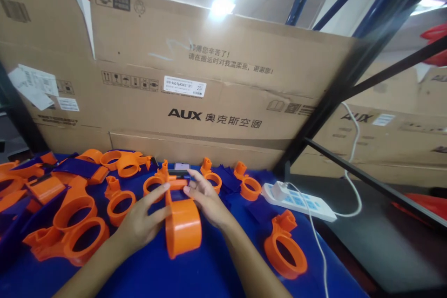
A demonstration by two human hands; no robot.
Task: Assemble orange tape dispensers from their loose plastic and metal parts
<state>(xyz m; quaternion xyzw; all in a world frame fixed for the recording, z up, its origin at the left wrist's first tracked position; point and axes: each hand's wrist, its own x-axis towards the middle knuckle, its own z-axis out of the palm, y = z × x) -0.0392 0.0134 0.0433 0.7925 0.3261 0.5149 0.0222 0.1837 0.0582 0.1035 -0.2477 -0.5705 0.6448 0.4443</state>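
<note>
Both hands hold one orange plastic tape dispenser [184, 233] above the blue table surface, its wide ring pointing down toward me. My left hand [143, 221] grips its left side, fingers closed on the frame just above the ring. At the upper end, my right hand [206, 198] pinches the right side with thumb and fingers, beside a dark bar [178, 173] and a small blue part. Similar orange dispensers lie around: one [120, 205] left of my left hand, one [250, 187] beyond my right hand, and one [285, 249] at the right.
A pile of orange dispensers [75, 209] and dark blue pieces [75, 167] covers the left side. A white power strip [303, 202] with a plugged-in cable lies at the right. Large cardboard [216, 135] stands behind, beside a dark rack post [314, 116]. A phone-like object [182, 166] lies at the back.
</note>
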